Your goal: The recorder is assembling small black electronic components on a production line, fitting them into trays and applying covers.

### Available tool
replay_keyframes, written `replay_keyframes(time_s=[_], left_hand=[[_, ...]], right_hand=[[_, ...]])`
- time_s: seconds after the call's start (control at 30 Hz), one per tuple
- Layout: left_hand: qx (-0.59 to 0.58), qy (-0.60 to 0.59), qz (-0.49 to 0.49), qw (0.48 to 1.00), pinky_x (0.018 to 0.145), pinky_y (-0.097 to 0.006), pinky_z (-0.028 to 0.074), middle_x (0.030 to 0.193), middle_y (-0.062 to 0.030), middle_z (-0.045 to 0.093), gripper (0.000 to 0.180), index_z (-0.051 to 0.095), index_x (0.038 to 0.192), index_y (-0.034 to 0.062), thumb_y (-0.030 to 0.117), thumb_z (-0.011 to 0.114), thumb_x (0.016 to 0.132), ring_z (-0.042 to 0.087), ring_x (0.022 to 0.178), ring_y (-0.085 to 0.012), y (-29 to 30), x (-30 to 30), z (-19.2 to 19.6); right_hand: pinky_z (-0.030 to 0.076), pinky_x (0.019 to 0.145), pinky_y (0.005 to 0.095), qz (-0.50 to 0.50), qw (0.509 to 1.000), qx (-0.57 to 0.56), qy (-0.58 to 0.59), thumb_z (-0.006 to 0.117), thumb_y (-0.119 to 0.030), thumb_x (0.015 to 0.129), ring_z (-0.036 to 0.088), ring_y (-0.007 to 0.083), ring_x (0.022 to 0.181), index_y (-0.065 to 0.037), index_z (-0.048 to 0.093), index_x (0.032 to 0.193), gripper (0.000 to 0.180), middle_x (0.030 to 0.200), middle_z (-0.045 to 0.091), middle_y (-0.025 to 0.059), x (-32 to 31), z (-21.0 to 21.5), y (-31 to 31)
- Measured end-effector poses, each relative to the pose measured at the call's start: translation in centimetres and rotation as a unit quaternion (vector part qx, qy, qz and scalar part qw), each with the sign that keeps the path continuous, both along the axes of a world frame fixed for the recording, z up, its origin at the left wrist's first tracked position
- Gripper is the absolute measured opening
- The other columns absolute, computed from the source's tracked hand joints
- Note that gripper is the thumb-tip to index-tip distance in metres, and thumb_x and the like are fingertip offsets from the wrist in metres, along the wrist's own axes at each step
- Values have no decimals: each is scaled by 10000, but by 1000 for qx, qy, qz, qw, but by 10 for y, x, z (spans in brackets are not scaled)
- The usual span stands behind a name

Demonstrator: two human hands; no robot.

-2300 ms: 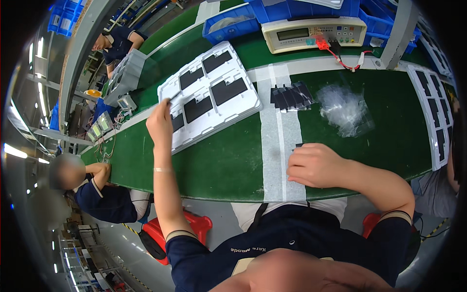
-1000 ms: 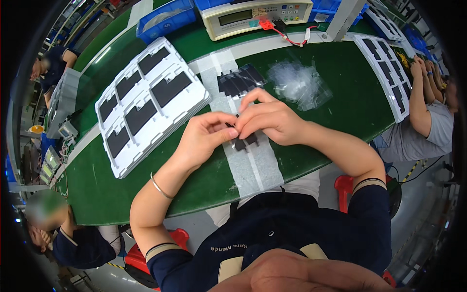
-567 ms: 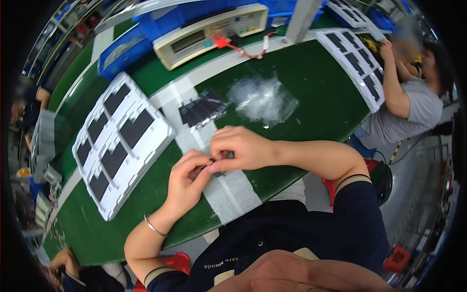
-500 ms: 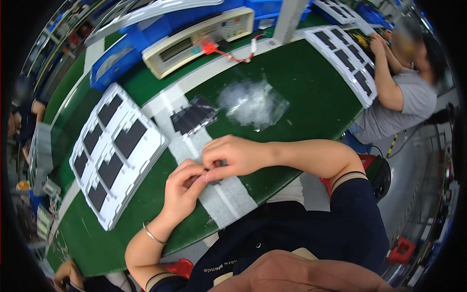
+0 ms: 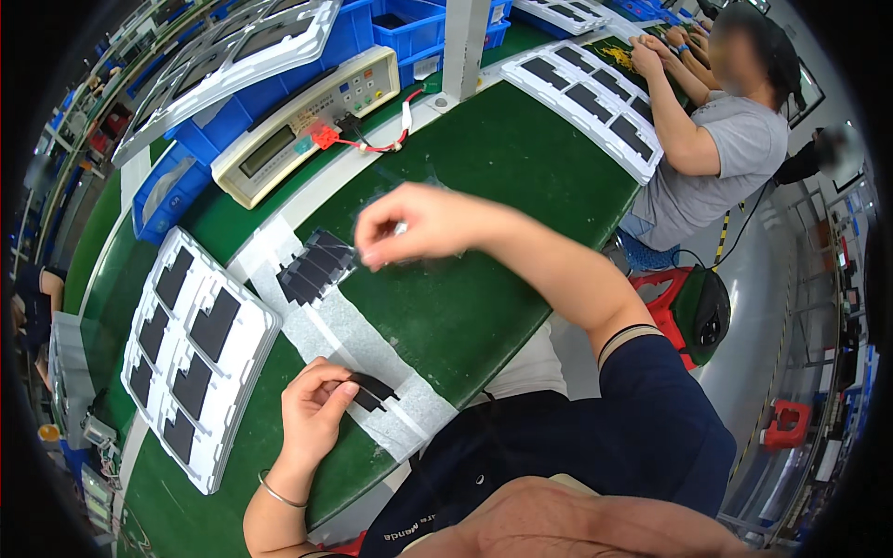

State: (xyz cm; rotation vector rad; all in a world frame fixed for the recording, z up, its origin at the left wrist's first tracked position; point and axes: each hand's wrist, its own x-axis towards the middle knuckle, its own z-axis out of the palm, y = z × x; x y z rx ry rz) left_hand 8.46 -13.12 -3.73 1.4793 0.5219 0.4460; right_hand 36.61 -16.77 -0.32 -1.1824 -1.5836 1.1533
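My left hand (image 5: 316, 409) pinches a flat black rectangular piece with small tabs (image 5: 375, 392) between thumb and fingers, above a pale cloth strip (image 5: 349, 330). My right hand (image 5: 414, 226) is raised farther forward, fingers curled and tips together, slightly blurred. Whether anything small is between its fingertips I cannot make out. Just left of it, more flat black pieces (image 5: 318, 268) lie side by side on the far part of the strip. Clear plastic film (image 5: 423, 179) shows only in part behind my right hand, which hides most of it.
On the left sits a stack of white trays (image 5: 209, 288) holding black pieces. A bench meter (image 5: 307, 126) with red leads stands at the back, near blue bins (image 5: 177, 191). Another white tray (image 5: 586, 102) lies far right, beside a co-worker (image 5: 735, 139). A metal post (image 5: 463, 51) rises behind.
My hands have come apart. The right has moved forward to the plastic film; the left stays near the strip with the black piece, now plainly visible. The whole view has shifted.
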Motion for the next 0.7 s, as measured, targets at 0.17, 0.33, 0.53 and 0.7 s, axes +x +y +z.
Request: replay_keyframes(time_s=[0.17, 0.33, 0.53, 0.7], left_hand=[[464, 104, 58, 878, 821, -324, 430, 1047, -124, 507, 385, 561, 1012, 24, -19, 693, 653, 517, 959, -255, 1, 15, 12], [483, 130, 39, 865, 885, -354, 415, 1168, -124, 479, 424, 543, 1054, 28, 7, 693, 658, 491, 1058, -312, 32, 24, 15], [533, 196, 23, 823, 925, -371, 399, 1235, -192, 455, 503, 493, 1145, 1, 87, 693, 692, 468, 1103, -361, 59, 61, 17], [574, 285, -30, 767, 970, -416, 337, 1258, -232, 427, 523, 460, 1175, -43, 140, 663, 729, 406, 1143, -399, 77, 74, -3]], right_hand=[[383, 726, 337, -76, 879, 75, -464, 666, -139, 689, 525, 210, 763, -65, 536, 768, 170, 744, 566, 35, 29, -13, -2], [351, 720, 389, -220, 819, 173, -502, 579, -87, 685, 512, 248, 832, -98, 560, 786, 103, 804, 560, 55, 3, -26, 1], [366, 752, 390, -166, 844, 203, -467, 640, -208, 663, 518, 235, 891, -148, 590, 837, 192, 852, 554, 34, -6, -33, 3], [375, 736, 386, -149, 843, 219, -469, 648, -259, 632, 533, 232, 883, -156, 633, 773, 175, 789, 579, 30, -9, -45, 10]])
